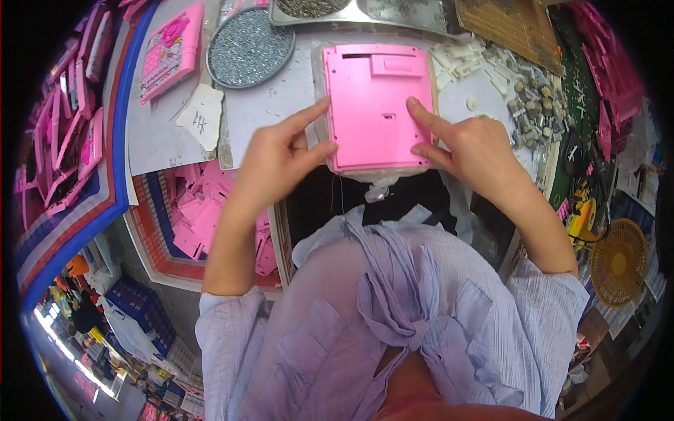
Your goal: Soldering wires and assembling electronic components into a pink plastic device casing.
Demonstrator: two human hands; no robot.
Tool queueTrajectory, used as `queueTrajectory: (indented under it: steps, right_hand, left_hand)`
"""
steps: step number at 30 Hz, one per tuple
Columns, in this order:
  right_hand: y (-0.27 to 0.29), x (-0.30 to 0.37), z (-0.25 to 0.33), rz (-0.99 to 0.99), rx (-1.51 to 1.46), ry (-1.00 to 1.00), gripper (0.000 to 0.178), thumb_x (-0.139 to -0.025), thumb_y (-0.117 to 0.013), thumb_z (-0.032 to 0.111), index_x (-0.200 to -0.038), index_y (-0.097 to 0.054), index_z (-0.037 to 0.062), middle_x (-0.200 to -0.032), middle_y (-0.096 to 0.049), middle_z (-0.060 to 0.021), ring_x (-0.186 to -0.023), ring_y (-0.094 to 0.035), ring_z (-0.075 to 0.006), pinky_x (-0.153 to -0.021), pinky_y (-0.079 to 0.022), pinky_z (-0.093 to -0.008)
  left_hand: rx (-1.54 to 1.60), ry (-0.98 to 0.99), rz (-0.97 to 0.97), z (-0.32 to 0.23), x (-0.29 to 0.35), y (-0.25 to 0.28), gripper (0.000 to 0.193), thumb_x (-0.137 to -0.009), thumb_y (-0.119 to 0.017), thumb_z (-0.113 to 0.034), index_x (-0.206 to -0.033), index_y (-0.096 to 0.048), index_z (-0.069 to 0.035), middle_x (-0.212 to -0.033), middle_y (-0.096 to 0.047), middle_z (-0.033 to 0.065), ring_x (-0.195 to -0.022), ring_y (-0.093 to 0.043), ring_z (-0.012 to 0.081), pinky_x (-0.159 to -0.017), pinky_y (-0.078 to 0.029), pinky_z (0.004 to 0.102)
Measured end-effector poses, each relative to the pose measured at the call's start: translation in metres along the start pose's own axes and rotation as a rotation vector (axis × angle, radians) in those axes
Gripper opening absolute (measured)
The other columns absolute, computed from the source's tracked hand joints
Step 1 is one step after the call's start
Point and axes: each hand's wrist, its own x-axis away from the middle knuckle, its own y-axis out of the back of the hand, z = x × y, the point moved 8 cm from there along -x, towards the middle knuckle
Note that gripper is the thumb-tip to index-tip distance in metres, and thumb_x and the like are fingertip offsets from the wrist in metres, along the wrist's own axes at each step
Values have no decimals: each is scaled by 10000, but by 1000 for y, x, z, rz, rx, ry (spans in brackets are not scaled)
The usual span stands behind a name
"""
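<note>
A pink plastic toy casing (379, 105) lies back up on a plastic-wrapped pad (379, 175) in front of me. It has a raised rectangular panel and a dark slot near its far edge, and a small opening at its middle. My left hand (288, 147) grips the casing's left edge with thumb and forefinger, its other fingers curled in. On the opposite side, my right hand (467, 144) presses thumb and forefinger onto the casing's right part. The undersides of both hands are hidden.
Left of the pad stand a round tray of small screws (251, 48) and a pink toy (172, 52). A metal tray (365, 12) stands beyond the casing. White plastic pieces (460, 59) and small metal parts (537, 105) lie at right. Pink parts (203, 210) fill a lower-left bin.
</note>
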Motion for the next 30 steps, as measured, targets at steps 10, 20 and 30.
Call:
queueTrajectory:
  steps: [10,20,30]
  right_hand:
    - [49,-78,35,134,235,368,221,-830,-741,279,-919,-708,79,-675,-628,-126,-766,-647,-326,-662,-514,-457]
    - [10,-254,103,-250,367,506,116,-797,-706,187,-874,-779,141,-965,-708,-4,-1076,-594,-235,-965,-461,-462]
    - [14,-254,110,-313,374,545,112,-838,-660,173,-844,-764,131,-901,-719,-2,-1077,-606,-228,-963,-453,-462]
  left_hand:
    - [-722,-95,-458,32,-70,104,118,-828,-765,-218,-866,-783,-108,-928,-695,83,-980,-638,299,-856,-446,474]
    - [-633,-157,-597,33,-69,99,155,-819,-793,-220,-808,-728,-80,-860,-672,96,-894,-638,308,-789,-453,461]
    - [-814,-226,-620,25,-67,93,185,-932,-668,-234,-881,-665,-56,-833,-623,120,-862,-620,328,-749,-436,481]
